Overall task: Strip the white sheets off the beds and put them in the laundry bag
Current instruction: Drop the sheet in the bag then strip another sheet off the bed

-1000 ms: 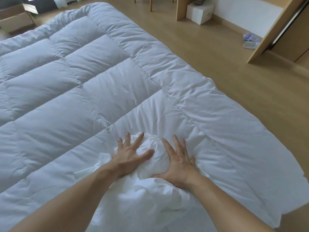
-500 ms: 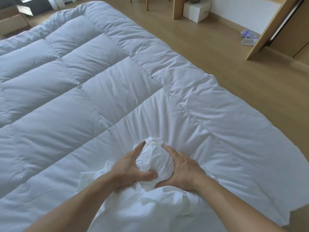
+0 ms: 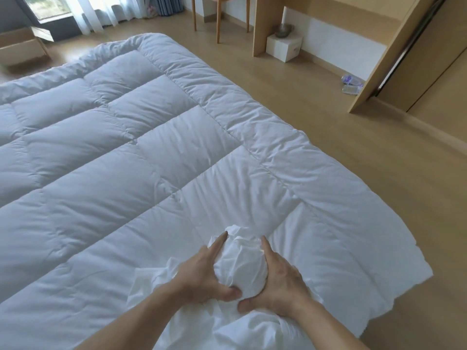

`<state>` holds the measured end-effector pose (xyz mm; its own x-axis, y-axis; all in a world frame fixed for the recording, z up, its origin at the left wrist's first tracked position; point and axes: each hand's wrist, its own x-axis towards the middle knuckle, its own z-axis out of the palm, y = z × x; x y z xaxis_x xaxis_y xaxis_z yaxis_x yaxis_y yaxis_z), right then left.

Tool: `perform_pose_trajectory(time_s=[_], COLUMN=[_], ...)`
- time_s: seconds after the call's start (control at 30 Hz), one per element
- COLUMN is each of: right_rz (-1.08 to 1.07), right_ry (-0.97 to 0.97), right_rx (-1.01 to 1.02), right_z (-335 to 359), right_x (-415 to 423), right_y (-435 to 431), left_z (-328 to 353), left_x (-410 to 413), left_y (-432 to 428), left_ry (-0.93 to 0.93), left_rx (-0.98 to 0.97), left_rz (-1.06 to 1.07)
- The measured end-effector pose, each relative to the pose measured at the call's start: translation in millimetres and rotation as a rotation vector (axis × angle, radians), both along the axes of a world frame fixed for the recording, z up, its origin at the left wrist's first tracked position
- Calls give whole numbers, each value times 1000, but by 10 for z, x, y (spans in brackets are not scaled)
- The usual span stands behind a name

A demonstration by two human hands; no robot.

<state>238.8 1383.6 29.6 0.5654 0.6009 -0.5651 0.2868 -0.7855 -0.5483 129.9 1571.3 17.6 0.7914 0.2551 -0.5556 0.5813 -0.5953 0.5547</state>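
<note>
The quilted white duvet fills the left and middle of the frame. It lies flat over the bed, so it serves as a soft surface to work on.

At lower centre the left hand grips the left side of a balled white sheet. Its fingers curve along the cloth and its thumb tucks in at the near end. The ball rests on the duvet between the 2 hands, and the loose remainder of the sheet trails back toward the bottom edge of the frame.

The right hand mirrors the grip on the ball's right side, fingers wrapped over and thumb tucked below. Pressing from 2 sides looks meant to pack the cloth into a tight wad, which is easier to lift and stuff into a bag than a spread sheet. I judge this to be the bundling step, with the carry yet to come. No laundry bag is in view.

Further right lies bare wooden floor. At upper right a white box stands beside a wooden upright, and a few plastic packets lie by a leaning wooden panel.
</note>
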Motion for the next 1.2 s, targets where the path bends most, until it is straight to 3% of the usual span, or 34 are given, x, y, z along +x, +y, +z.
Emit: perform_pose_trajectory(time_s=[0.33,0.63,0.93,1.2], right_rz=[-93,-278,-537,-750], right_ry=[-51,-352,-725,-941], right_rx=[-8,104,262,229], right_z=[596,2487,4326,4963], right_x=[-505,244,852,1160], right_y=[-612,-1459,-3428,-5540], left_z=[632,2455,4347,5030], left_x=[-424,700,2008,2775], left_y=[-631,-1291,-3188,-5367], left_ry=[-72,-449,-795,-988], left_rx=[51,114,238,173], left_rz=[-55,-243,-526,-733])
